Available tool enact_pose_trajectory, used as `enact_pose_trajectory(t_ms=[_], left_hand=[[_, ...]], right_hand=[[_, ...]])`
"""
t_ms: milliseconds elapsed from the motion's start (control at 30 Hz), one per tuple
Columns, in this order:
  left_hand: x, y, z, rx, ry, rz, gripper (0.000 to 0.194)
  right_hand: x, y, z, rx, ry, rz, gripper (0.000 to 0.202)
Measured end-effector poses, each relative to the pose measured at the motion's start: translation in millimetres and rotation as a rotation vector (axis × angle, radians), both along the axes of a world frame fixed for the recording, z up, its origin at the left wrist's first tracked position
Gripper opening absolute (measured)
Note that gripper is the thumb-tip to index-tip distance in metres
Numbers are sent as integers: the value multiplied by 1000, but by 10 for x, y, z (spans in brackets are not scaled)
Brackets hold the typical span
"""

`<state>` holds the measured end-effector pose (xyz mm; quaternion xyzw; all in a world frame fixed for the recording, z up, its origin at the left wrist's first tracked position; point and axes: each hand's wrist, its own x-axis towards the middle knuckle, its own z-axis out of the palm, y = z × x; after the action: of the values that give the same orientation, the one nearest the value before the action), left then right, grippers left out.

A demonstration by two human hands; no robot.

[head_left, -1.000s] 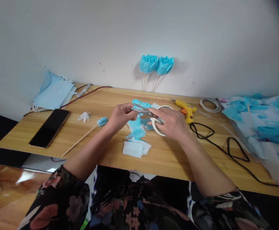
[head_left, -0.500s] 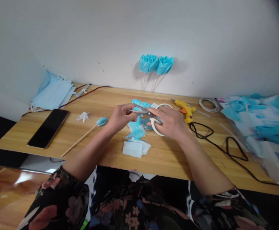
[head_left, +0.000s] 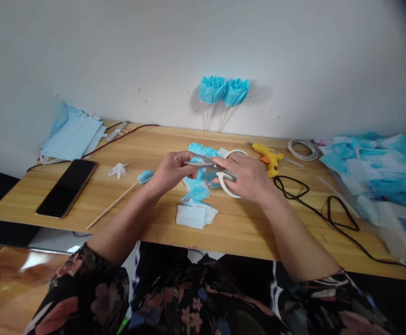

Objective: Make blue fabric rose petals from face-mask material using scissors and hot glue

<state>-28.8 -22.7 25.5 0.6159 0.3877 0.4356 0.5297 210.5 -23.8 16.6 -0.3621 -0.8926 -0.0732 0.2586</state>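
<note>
scissors [head_left: 220, 174] in the closed right hand [head_left: 246, 179] have barely shifted since a second ago, blades still at the blue piece [head_left: 198, 179] pinched by the left hand [head_left: 171, 170], so cutting continues.

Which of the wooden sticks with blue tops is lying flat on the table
The stick with a small blue tip, lying just beyond the left hand. The two blue flowers on sticks lean upright against the wall.

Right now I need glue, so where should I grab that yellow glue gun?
Take the glue gun by its orange-marked handle, which juts toward the table's front edge, coming from the near side; its nozzle points left toward the scissors.
</note>
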Motion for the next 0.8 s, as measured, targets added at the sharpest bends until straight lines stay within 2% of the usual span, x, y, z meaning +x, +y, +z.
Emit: enact_pose_trajectory(t_ms=[467, 800], left_hand=[[2, 11, 0, -17, -45, -2, 9], [1, 33, -29, -23, -56, -16, 12]], right_hand=[[-43, -27, -30, 28, 33, -24, 40], [-49, -46, -30, -120, 57, -21, 40]])
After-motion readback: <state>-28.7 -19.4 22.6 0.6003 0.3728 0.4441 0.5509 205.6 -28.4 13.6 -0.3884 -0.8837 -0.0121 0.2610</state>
